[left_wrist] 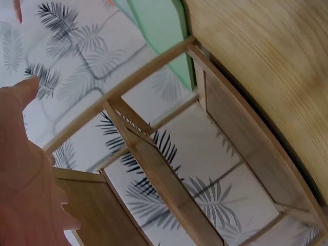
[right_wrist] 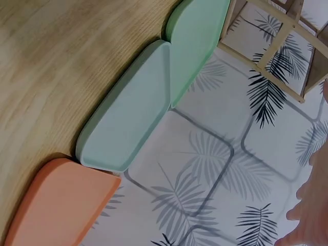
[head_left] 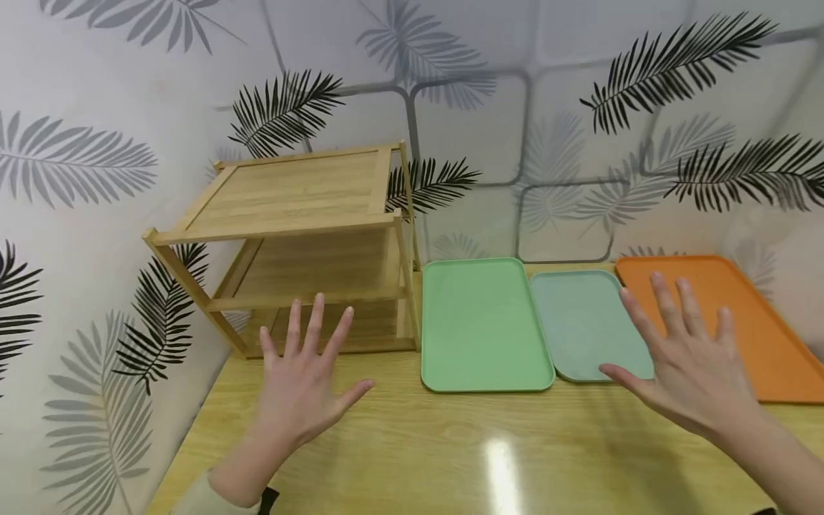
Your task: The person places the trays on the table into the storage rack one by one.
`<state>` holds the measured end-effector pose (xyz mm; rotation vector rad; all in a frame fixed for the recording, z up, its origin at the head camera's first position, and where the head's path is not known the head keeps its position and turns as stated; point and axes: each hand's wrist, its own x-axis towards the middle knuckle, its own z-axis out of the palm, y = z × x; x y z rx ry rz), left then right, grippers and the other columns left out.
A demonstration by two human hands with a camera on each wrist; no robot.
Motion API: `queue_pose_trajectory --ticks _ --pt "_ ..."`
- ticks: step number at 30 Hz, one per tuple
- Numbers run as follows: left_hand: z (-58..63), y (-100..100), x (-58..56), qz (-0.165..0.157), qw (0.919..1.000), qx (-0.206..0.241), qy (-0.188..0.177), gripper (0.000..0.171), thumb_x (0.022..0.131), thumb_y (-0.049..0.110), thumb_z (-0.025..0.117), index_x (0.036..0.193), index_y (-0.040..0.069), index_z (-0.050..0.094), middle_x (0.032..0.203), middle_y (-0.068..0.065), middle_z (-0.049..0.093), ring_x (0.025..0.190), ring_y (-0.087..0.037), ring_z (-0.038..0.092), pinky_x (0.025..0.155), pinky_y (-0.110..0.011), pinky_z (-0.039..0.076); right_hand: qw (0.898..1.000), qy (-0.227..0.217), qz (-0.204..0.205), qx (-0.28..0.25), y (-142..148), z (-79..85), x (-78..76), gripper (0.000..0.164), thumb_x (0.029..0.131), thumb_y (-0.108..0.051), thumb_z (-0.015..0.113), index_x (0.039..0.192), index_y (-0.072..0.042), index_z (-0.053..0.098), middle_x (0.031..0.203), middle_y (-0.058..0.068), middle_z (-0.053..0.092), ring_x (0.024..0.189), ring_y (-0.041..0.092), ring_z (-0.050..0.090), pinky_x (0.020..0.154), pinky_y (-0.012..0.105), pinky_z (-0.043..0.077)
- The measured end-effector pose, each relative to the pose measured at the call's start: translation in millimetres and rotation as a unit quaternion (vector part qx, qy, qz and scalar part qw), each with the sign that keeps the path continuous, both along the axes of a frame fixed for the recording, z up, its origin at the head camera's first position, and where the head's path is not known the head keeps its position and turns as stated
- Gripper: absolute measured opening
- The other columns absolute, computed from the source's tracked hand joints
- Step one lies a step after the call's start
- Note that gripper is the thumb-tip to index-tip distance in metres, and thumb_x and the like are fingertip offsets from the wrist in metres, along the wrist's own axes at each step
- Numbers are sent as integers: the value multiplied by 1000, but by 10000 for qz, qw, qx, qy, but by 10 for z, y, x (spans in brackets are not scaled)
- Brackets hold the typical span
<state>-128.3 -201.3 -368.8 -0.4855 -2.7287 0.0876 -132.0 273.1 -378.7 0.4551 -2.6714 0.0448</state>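
Observation:
My left hand [head_left: 301,386] is spread with straight fingers in front of the wooden shelf rack [head_left: 283,189], holding nothing. The rack has three levels, all bare. On the right, my right hand [head_left: 692,357] also has its fingers spread and nothing in it; it overlaps the orange tray [head_left: 762,322] and the pale blue-green tray [head_left: 582,325] in the head view. A light green tray [head_left: 486,325] lies between the rack and the pale blue-green one. In the left wrist view the rack [left_wrist: 154,159] appears sideways beyond the hand.
The trays lie side by side on a wood-grain table [head_left: 412,450] along its back edge. Behind stands a wall [head_left: 470,136] with a leaf pattern, and another patterned wall [head_left: 77,236] borders the left side. A bright light reflection shows on the table front.

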Motion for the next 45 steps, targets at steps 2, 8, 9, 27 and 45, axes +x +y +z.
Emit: queue_pose_trajectory --ticks 2,8,9,27,45 --pt "25 -63 -16 9 10000 -24 54 96 84 80 38 157 30 3 161 -9 -12 144 -41 -2 100 -79 9 10000 29 53 41 -9 7 -16 106 78 -74 57 158 -24 8 162 10 -7 145 37 -2 102 76 9" --pt "113 -283 -33 235 9996 -111 -54 101 83 73 52 157 30 -2 161 -9 -15 144 -42 -4 98 -80 7 9995 28 263 157 -66 32 -77 104 79 -75 55 158 -24 10 162 9 -5 145 38 3 97 76 16" --pt "125 -332 -36 293 9995 -95 -81 102 83 72 54 157 30 -2 161 -9 -15 144 -42 -5 98 -81 7 9994 2 316 152 -85 32 -90 103 80 -74 56 158 -23 10 162 9 -5 145 38 3 96 76 16" --pt "98 -1394 -522 1453 9735 1700 -489 105 90 67 48 153 16 -18 157 -17 -21 142 -40 -14 101 -78 2 9945 -245 1003 -185 -410 -333 -324 97 83 -69 57 157 -24 13 162 9 1 144 38 10 97 77 22" --pt "44 -1962 -971 1137 8478 5151 -544 100 94 4 59 153 28 -19 152 -28 24 131 -45 37 103 -53 39 9662 -1193 2148 -781 -808 -856 -561 89 86 -56 67 154 -16 26 147 17 36 122 38 48 89 55 47"
